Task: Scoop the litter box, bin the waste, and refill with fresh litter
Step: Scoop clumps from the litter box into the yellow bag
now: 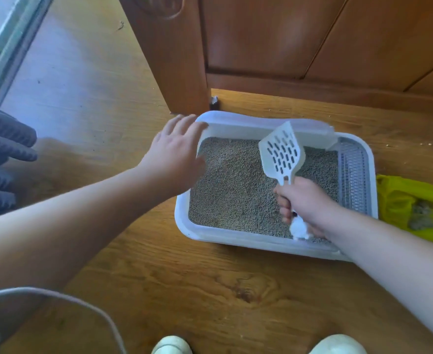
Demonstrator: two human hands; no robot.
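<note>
A white litter box (210,238) sits on the wooden floor, filled with grey-brown litter (233,185). My right hand (305,205) grips the handle of a white slotted scoop (282,152), whose head is raised above the litter and looks empty. My left hand (177,152) hovers with fingers spread at the box's far left corner, slightly blurred; whether it touches the rim is unclear. A yellow-green bag (404,200) lies to the right of the box with grey clumps (421,215) on it.
A grey perforated step (353,175) forms the box's right end. A wooden cabinet (274,42) stands right behind the box. A grey ribbed object (0,154) is at the left, a grey cable (87,305) at the lower left, and my white shoes (172,344) below.
</note>
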